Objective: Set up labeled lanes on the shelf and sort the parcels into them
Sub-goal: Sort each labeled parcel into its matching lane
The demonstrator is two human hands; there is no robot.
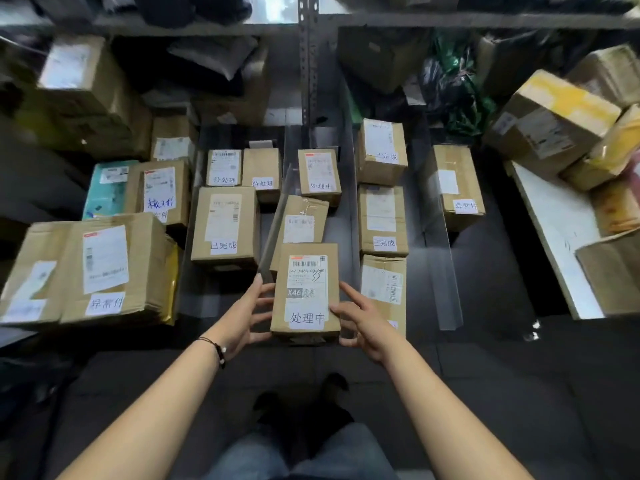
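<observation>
Currently: both hands clamp one parcel at the shelf's front edge.
Left to right: large brown carton labelled 异常件 (104,271) sits far left; left hand (247,315), fingers curled on the side of the small brown cardboard box labelled 处理中 (306,292) in the middle lane, between clear plastic dividers (273,233); right hand (363,318) grips its other side; brown 已完成 boxes (382,220) fill the next lane.

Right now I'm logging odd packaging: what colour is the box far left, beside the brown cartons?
Teal box, clearest in the head view.
</observation>
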